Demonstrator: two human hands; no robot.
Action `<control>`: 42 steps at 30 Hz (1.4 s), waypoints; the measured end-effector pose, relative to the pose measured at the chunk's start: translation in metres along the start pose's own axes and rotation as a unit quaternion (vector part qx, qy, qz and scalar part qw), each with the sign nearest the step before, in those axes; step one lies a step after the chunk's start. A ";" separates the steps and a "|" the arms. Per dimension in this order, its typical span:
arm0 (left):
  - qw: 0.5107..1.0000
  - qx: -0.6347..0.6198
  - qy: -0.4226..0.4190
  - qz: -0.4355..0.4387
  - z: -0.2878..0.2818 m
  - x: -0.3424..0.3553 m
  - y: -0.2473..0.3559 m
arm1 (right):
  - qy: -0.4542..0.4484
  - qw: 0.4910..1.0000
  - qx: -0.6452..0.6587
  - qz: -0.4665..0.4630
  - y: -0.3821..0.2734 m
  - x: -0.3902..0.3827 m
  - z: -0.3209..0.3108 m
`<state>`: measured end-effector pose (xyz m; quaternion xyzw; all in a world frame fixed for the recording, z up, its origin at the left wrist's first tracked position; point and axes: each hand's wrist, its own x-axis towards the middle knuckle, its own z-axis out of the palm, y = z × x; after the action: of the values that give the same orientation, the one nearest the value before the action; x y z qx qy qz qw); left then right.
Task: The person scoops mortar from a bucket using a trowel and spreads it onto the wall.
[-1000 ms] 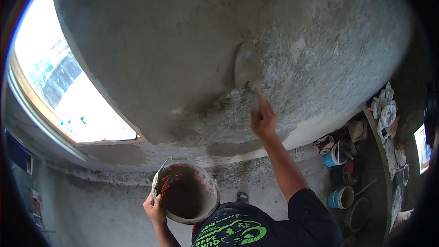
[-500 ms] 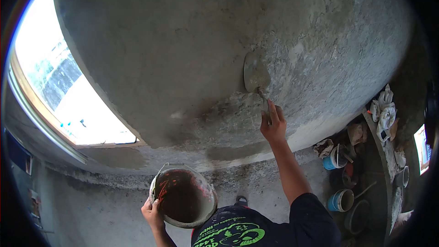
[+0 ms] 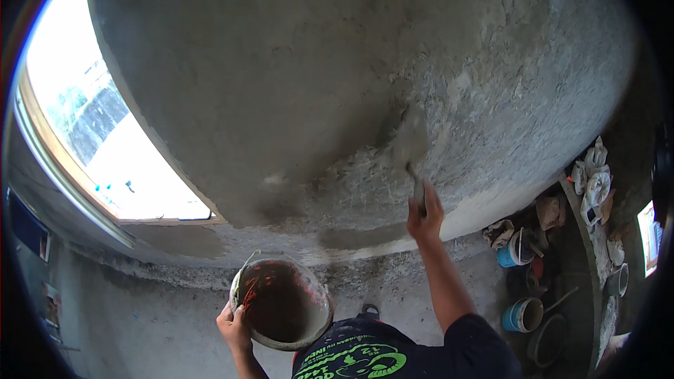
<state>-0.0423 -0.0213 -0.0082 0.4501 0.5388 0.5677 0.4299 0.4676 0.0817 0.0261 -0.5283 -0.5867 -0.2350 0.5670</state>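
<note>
My right hand (image 3: 426, 219) is closed round the handle of a trowel (image 3: 411, 139), its blade up at the grey plastered wall (image 3: 281, 91). The blade is blurred and nearly the wall's colour; whether it touches cannot be told. A darker patch shows on the wall just left of the blade. Low at the left, my left hand (image 3: 235, 328) grips the rim of a bucket (image 3: 319, 285), tilted with its mouth up. Reddish streaks mark the bucket's inner wall, and dark material, perhaps mortar, lies inside. Its wire handle rests along the far rim.
A bright window opening (image 3: 151, 175) cuts the wall at left. Toward the right stand a blue bucket (image 3: 516, 249), another blue bucket (image 3: 516, 316) and a dark round basin (image 3: 547, 340). Pale bags (image 3: 597, 186) sit on a ledge (image 3: 597, 260). Concrete floor (image 3: 154, 316) lies below.
My right hand and the trowel have shifted slightly right and down, and the blade has turned. The dark patch left of the blade has become more visible. My left hand and bucket hold still.
</note>
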 end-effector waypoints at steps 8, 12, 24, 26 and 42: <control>0.999 -0.035 -0.010 0.017 0.015 0.002 0.002 | -0.200 0.979 -0.021 0.029 0.016 -0.024 0.016; 0.999 -0.023 -0.013 0.023 0.016 0.002 0.009 | -0.234 0.972 -0.001 0.026 0.008 -0.047 -0.007; 0.999 -0.018 -0.038 0.011 0.063 0.005 0.008 | -0.081 0.993 -0.076 0.041 0.052 0.012 -0.014; 0.999 0.009 -0.030 0.021 0.069 0.002 0.007 | -0.082 0.989 -0.073 0.102 0.063 -0.036 -0.021; 0.991 0.026 -0.129 -0.033 0.179 -0.003 0.014 | -0.311 0.764 0.024 0.565 0.060 -0.343 -0.177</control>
<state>0.1330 0.0157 0.0086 0.5124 0.5082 0.4761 0.5025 0.5256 -0.1742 -0.2631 -0.7942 -0.3316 0.3192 0.3967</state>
